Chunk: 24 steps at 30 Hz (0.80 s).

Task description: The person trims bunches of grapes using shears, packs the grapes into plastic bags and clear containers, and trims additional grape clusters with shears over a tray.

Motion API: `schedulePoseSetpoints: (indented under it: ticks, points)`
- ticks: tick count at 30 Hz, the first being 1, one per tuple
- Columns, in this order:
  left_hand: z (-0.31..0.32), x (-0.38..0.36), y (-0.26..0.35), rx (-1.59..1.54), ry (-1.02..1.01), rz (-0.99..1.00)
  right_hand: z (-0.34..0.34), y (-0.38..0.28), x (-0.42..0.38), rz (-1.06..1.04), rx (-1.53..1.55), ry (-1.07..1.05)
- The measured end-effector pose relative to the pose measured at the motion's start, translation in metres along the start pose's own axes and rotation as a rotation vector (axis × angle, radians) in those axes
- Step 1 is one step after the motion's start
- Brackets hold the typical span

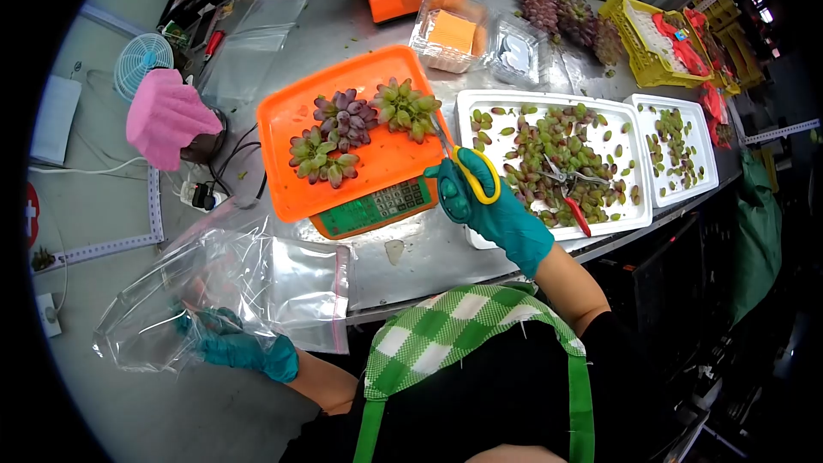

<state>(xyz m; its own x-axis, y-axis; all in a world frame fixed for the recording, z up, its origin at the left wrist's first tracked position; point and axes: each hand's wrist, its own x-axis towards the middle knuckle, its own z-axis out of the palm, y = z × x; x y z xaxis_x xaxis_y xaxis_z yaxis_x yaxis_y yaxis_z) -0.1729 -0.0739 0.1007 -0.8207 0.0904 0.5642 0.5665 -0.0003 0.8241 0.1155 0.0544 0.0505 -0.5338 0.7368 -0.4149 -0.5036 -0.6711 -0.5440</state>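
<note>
My right hand [493,206], in a teal glove, is closed around scissors [480,176] with yellow handle loops. The blades point up and left, beside a green bunch of what look like grapes [406,110]. That bunch lies on an orange tray scale [291,133] with a purple bunch [345,118] and another green bunch [322,158]. Low on the left, my gloved left hand [236,345] grips a clear zip-lock plastic bag [309,283]. Crumpled film covers its fingers, and they show only partly through it.
White trays [561,96] [677,103] with loose grapes stand on the right, red-handled snips [576,210] in the larger one. Behind are clear boxes [450,30], another orange scale [416,0], purple bunches [570,17] and a yellow crate [634,47]. A pink cloth [167,120] and small fan [144,64] stand left.
</note>
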Motion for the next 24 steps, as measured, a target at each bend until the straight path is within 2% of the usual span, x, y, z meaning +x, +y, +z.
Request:
schedulePoseSetpoints:
  ticks: [3,7,12,18,24]
  points:
    - [0.012,-0.004,0.019,-0.240,0.008,-0.104,-0.007,0.006,0.012,0.048,0.002,0.014]
    - [0.007,0.003,-0.001,-0.283,0.101,-0.272,-0.003,0.008,0.022,0.045,0.001,0.060]
    - [0.020,-0.007,0.025,-0.338,0.019,-0.165,-0.001,0.009,0.026,0.013,-0.010,0.071]
    - [0.017,-0.004,0.021,-0.387,-0.010,-0.244,0.003,0.009,0.026,0.020,0.046,0.062]
    - [0.009,-0.003,-0.008,-0.255,-0.045,0.077,0.002,0.015,0.027,-0.074,-0.012,0.048]
